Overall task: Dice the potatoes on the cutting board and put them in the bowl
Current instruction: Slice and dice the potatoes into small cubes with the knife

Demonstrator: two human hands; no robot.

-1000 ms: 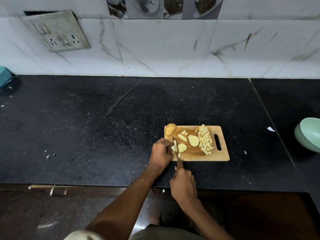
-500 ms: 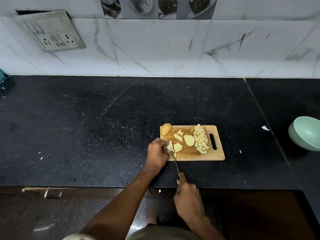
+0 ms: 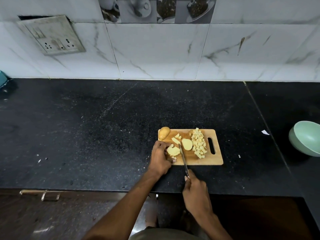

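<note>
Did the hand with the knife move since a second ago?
Yes. The right hand pulled back toward the person: it was close to the cutting board, and now it sits near the counter's front edge, gripping the knife.

counter (image 3: 103, 135) open left of board (image 3: 214, 161)

One cutting board (image 3: 213, 160), one knife (image 3: 183, 158), one bowl (image 3: 306, 137), one unpeeled potato (image 3: 164, 133), two hands

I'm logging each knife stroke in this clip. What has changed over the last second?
The right hand has drawn the knife back toward the person, so more blade shows. The left hand still holds the potato slices. The cutting board, diced pile, unpeeled potato and bowl stayed put.
</note>
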